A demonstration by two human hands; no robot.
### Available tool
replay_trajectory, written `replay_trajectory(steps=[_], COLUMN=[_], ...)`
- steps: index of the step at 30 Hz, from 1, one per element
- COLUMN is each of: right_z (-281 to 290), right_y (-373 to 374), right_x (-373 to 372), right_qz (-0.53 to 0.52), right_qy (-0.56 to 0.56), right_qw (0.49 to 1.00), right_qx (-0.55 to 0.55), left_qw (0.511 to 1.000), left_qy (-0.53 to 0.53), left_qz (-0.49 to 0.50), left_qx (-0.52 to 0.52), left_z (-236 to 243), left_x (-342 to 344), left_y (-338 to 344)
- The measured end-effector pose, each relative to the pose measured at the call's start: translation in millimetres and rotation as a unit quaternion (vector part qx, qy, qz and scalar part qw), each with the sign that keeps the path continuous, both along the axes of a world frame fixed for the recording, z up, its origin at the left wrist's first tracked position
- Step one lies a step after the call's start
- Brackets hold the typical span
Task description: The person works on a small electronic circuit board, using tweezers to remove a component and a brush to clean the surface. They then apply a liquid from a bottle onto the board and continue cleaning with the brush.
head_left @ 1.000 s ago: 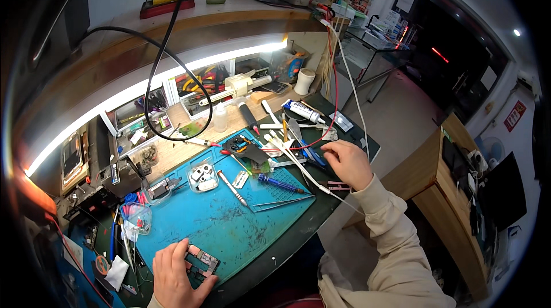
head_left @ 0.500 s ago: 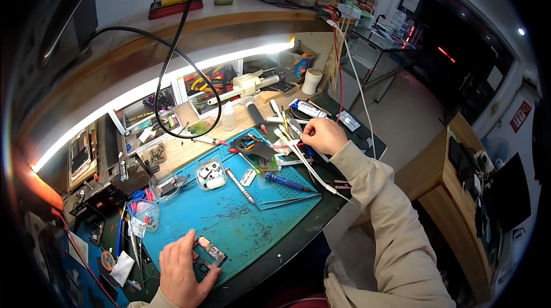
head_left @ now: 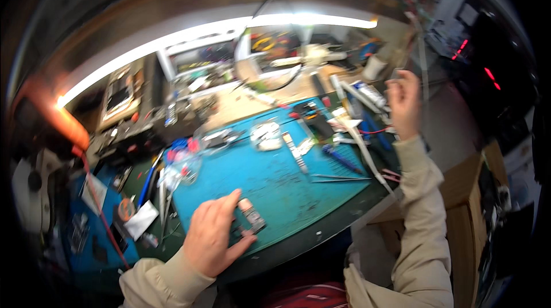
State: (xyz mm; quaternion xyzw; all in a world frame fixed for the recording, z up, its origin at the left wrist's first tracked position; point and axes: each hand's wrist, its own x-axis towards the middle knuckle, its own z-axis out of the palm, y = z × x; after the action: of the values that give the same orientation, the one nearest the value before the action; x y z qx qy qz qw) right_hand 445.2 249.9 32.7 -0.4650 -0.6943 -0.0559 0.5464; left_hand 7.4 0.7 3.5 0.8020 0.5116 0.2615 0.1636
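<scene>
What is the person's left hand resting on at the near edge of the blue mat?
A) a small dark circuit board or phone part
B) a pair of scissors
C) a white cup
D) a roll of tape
A: the left hand lies on a small dark board-like part at the near edge of the blue mat, fingers on either side of it.

A flat teal-blue rubber work mat (head_left: 275, 179) carries a small dark rectangular circuit board (head_left: 248, 222), a blue-handled screwdriver (head_left: 342, 158), and beige fabric sleeves (head_left: 422, 205).
</scene>
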Motion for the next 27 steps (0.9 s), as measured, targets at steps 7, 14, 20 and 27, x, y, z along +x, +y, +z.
replay_trajectory(steps=[7,14,20,27], right_z=[16,-21,-39,-39], right_y=[-140,-210,-223,-221], right_x=[-117,-166,-179,-183], right_qz=[0.327,0.403,0.368,0.346], right_qy=[0.315,-0.078,-0.003,0.028], right_qw=[0.834,0.879,0.873,0.865], right_qx=[-0.313,-0.244,-0.320,-0.363], left_qw=[0.999,0.997,0.997,0.995], left_qy=[-0.005,0.045,0.033,0.004], left_qz=[0.040,0.062,0.054,0.057], left_qx=[0.037,0.005,-0.049,-0.085], left_z=[-1,1,14,18], left_x=[-2,7,5,1], left_y=[-14,-17,-21,-15])
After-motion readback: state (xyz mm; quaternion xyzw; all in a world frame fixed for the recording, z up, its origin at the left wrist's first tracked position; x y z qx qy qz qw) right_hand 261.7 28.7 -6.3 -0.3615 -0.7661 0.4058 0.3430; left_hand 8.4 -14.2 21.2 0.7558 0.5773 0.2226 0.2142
